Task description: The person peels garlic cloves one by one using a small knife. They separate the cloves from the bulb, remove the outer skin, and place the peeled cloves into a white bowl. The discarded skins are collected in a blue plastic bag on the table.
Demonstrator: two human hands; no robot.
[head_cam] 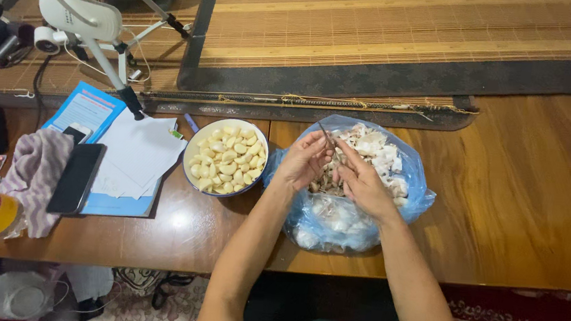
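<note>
Here, hands [336,168] around a knife [325,135], blade tip up-left

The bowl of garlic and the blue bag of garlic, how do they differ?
The bowl is rigid, round and white inside with a dark rim; the blue bag is soft, crumpled plastic. The bowl holds smooth, pale yellow peeled cloves; the bag holds papery white skins. The bowl sits untouched, while the left hand and right hand work over the bag. Both rest on the wooden table.
</note>
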